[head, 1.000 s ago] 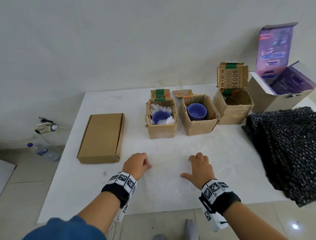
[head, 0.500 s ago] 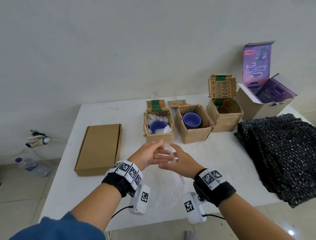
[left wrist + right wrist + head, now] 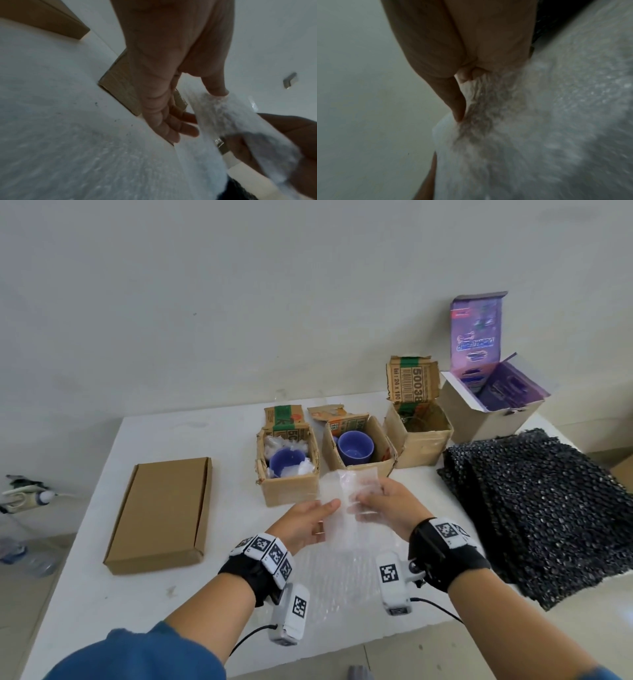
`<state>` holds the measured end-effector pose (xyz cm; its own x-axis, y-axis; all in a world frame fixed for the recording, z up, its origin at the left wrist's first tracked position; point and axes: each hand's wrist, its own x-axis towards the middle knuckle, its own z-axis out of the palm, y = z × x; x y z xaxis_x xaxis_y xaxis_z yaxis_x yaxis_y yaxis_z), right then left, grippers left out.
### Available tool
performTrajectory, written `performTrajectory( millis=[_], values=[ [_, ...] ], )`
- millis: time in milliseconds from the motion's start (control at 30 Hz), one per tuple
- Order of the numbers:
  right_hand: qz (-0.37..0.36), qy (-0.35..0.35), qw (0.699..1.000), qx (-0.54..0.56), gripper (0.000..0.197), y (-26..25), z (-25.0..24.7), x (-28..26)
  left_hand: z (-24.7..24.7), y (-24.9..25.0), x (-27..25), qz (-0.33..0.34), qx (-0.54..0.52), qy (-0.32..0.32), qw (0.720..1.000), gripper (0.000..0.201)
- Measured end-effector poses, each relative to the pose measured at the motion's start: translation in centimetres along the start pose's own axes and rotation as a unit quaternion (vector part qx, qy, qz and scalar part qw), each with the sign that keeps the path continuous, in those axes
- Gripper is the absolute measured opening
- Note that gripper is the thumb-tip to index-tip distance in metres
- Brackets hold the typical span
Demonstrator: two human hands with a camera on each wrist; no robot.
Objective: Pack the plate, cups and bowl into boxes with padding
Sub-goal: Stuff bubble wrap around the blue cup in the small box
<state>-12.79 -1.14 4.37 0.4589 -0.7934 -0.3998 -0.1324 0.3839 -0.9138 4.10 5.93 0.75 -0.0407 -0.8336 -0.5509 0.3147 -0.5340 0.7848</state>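
- Both hands are holding up a clear bubble wrap sheet (image 3: pixel 347 498) over the near-middle of the desk (image 3: pixel 212 436). The right hand (image 3: pixel 387 508) is gripping it with curled fingers, the left hand (image 3: pixel 305 525) is pinching its edge between thumb and fingers, so both grips are closed on the wrap.
- Its lower end is trailing down onto more clear wrap lying flat on the desk.
- The left open box (image 3: pixel 287 470) is holding a blue cup (image 3: pixel 286 462) with white padding stuffed around it.
- The middle open box (image 3: pixel 358 446) is holding a second blue cup (image 3: pixel 354 446), no padding that I can see.
- The third open box (image 3: pixel 416 433) has something inside, can't make out what.
- The purple-lined carton (image 3: pixel 493 405) is sitting open at the far right corner.
- A flat closed cardboard box (image 3: pixel 161 511) is lying well off to the left.
- A pile of black bubble wrap (image 3: pixel 537 511) is hanging past the right edge.
- Bare desk is showing between the flat box and the cup boxes, and along the near left edge.
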Motion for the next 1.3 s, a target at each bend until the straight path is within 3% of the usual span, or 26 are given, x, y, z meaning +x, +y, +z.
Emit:
performTrajectory(
  millis=[100, 167, 233, 267, 367, 467, 567, 633, 733, 767, 800, 900, 967, 1000, 1067, 1133, 1300],
  values=[
    [-0.010, 0.110, 0.987, -0.118, 0.047, -0.1, 0.1, 0.8, 0.5, 1.4, -0.2, 0.032, -0.025, 0.030, 0.999, 0.039],
    [-0.065, 0.198, 0.941, -0.266, 0.056, -0.3, 0.3, 0.6, 0.7, 2.5, -0.7, 0.060, -0.012, 0.054, 0.997, 0.034],
    [-0.171, 0.202, 0.896, -0.357, 0.054, -0.4, 1.0, 0.3, 0.7, 3.5, -1.3, 0.095, 0.002, 0.055, 0.994, 0.031],
    [-0.197, 0.177, 0.890, -0.371, 0.051, -0.7, 1.6, 0.1, 0.8, 4.0, -1.6, 0.107, 0.005, 0.042, 0.993, 0.031],
    [-0.170, 0.063, 0.929, -0.323, 0.044, -2.0, 3.9, 0.0, 1.0, 5.5, -2.8, 0.102, 0.001, -0.008, 0.995, 0.045],
    [-0.154, 0.029, 0.961, -0.229, 0.034, -3.7, 5.2, 0.1, 0.5, 6.4, -3.2, 0.106, 0.041, -0.023, 0.993, 0.064],
    [-0.141, 0.000, 0.973, -0.185, 0.022, -5.2, 5.2, 0.2, -0.5, 7.4, -3.9, 0.154, 0.103, 0.009, 0.983, 0.052],
    [-0.126, -0.020, 0.984, -0.124, 0.029, -6.2, 5.2, 0.0, -1.5, 8.2, -4.1, 0.172, 0.114, 0.039, 0.978, 0.043],
    [-0.118, -0.057, 0.991, -0.003, 0.030, -7.8, 5.5, -0.6, -3.9, 8.7, -2.8, 0.116, 0.077, 0.058, 0.989, 0.081],
    [-0.121, -0.058, 0.991, 0.012, 0.030, -8.1, 5.7, -0.7, -4.4, 8.9, -2.6, 0.099, 0.065, 0.057, 0.991, 0.088],
    [-0.124, -0.039, 0.991, -0.003, 0.029, -8.2, 5.8, -0.5, -4.4, 9.4, -3.2, 0.104, 0.044, 0.060, 0.992, 0.082],
    [-0.148, 0.066, 0.965, -0.205, 0.026, -7.8, 6.4, 0.4, -4.6, 10.4, -4.1, 0.162, -0.011, 0.059, 0.985, 0.036],
    [-0.135, 0.100, 0.953, -0.252, 0.049, -7.3, 6.7, 1.2, -4.7, 10.6, -4.4, 0.185, -0.042, 0.049, 0.981, 0.027],
    [-0.117, 0.089, 0.968, -0.203, 0.059, -6.9, 6.8, 1.6, -4.9, 10.6, -4.4, 0.189, -0.053, 0.047, 0.979, 0.026],
    [-0.064, 0.040, 0.996, -0.038, 0.057, -6.7, 6.8, 2.1, -5.3, 10.2, -3.8, 0.185, -0.061, 0.046, 0.980, 0.028],
    [-0.030, 0.015, 0.997, 0.065, 0.056, -6.6, 6.7, 2.9, -5.6, 10.1, -3.0, 0.179, -0.061, 0.068, 0.980, 0.031],
    [-0.078, 0.113, 0.989, -0.050, 0.055, -5.9, 6.8, 6.8, -6.4, 9.9, -0.6, 0.149, 0.037, 0.188, 0.970, 0.070]
  ],
)
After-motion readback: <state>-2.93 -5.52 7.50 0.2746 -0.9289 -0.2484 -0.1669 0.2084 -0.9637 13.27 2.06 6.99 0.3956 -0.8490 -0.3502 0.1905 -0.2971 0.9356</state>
